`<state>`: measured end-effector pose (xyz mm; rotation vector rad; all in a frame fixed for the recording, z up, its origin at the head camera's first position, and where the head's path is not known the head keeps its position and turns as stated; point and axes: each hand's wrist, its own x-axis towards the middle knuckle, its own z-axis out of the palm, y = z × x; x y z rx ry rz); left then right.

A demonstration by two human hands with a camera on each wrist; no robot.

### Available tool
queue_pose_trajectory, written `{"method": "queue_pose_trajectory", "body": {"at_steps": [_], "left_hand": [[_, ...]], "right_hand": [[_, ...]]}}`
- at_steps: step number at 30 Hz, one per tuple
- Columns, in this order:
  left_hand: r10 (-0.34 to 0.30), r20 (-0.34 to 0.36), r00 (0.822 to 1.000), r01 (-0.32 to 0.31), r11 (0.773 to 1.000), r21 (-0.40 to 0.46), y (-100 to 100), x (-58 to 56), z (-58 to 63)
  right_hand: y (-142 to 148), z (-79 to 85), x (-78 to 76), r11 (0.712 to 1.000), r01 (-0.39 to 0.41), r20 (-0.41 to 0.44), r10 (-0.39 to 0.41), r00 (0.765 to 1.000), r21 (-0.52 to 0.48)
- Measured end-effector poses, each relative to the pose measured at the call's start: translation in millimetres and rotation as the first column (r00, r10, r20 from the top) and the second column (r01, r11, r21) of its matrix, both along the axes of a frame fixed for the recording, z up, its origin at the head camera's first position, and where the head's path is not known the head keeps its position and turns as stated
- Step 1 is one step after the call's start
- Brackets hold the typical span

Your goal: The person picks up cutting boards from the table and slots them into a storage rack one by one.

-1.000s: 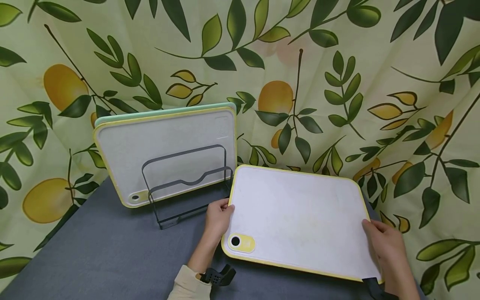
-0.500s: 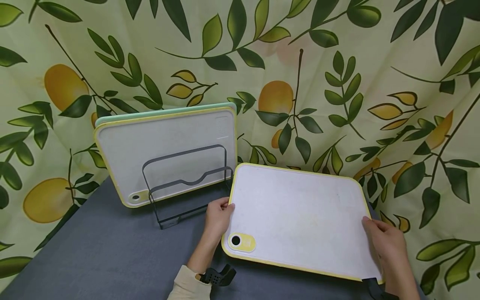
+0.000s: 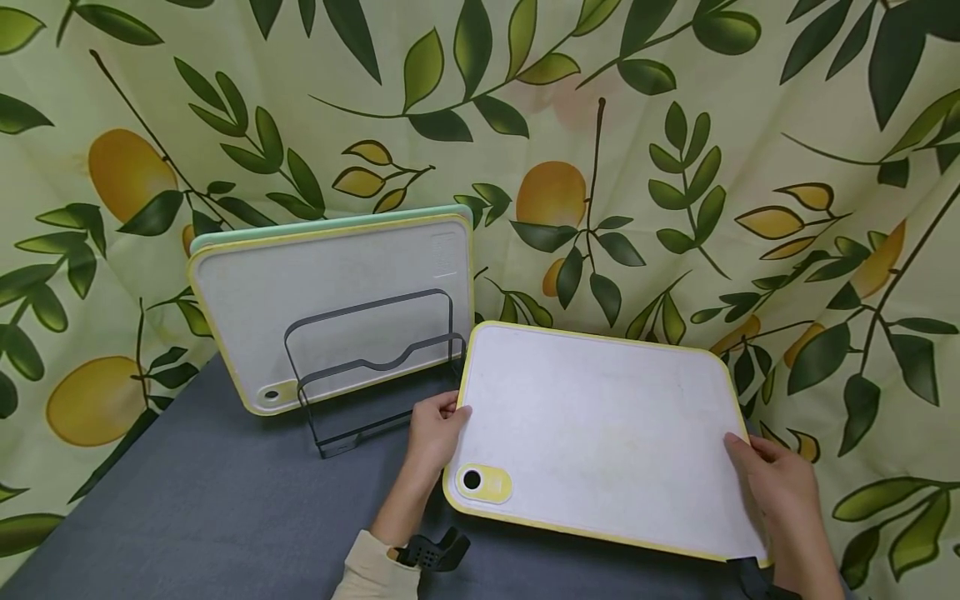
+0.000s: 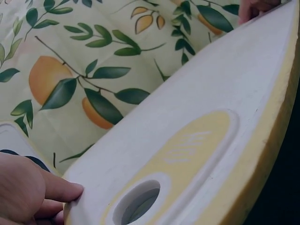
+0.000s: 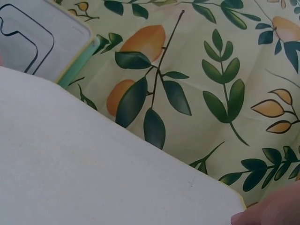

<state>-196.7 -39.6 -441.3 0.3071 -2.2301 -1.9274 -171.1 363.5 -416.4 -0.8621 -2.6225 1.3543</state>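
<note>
A white cutting board with a yellow rim [image 3: 600, 433] is tilted up between both hands. My left hand [image 3: 435, 433] grips its left edge, thumb on the white face, above the yellow corner patch with a round hole [image 4: 140, 204]. At the opposite short edge, my right hand [image 3: 780, 483] pinches the board with its thumb in front; the other fingers are mostly hidden behind. To the left stands a dark wire rack [image 3: 367, 364]. It holds a second yellow-rimmed white cutting board [image 3: 322, 283], leaning back, with a mint-green board [image 3: 330, 223] behind it.
A grey-blue cloth [image 3: 187, 492] covers the table. Behind it hangs a curtain [image 3: 450, 150] printed with leaves and orange fruit. The rack's right end is close to the left edge of the held board. A black strap [image 3: 435, 550] is around the left wrist.
The held board's upper edge has risen slightly and the board stands a little more upright. Both hands keep their hold. The rack and its boards have not moved.
</note>
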Motion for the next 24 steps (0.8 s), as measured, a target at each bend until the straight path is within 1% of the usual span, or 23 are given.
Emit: {"method": "queue_pose_trajectory", "body": {"at_steps": [5, 15, 22, 24], "left_hand": [[-0.014, 0.001, 1.000, 0.014, 1.000, 0.015, -1.6, 0.0, -0.2], [-0.020, -0.002, 1.000, 0.020, 1.000, 0.018, -2.6, 1.9, 4.2], [-0.025, -0.046, 0.999, 0.027, 0.999, 0.028, -3.2, 2.7, 7.1], [-0.024, -0.048, 0.999, 0.026, 0.999, 0.025, -3.6, 3.1, 7.5]], "right_hand": [[-1.5, 1.3, -0.9, 1.000, 0.009, -0.014, -0.009, 1.000, 0.005], [-3.3, 4.8, -0.1, 0.999, 0.020, -0.017, -0.020, 1.000, 0.028], [-2.9, 6.0, 0.0, 1.000, 0.018, -0.047, -0.017, 0.999, 0.022], [-2.4, 5.2, -0.1, 0.999, 0.022, -0.052, -0.021, 0.998, 0.026]]}}
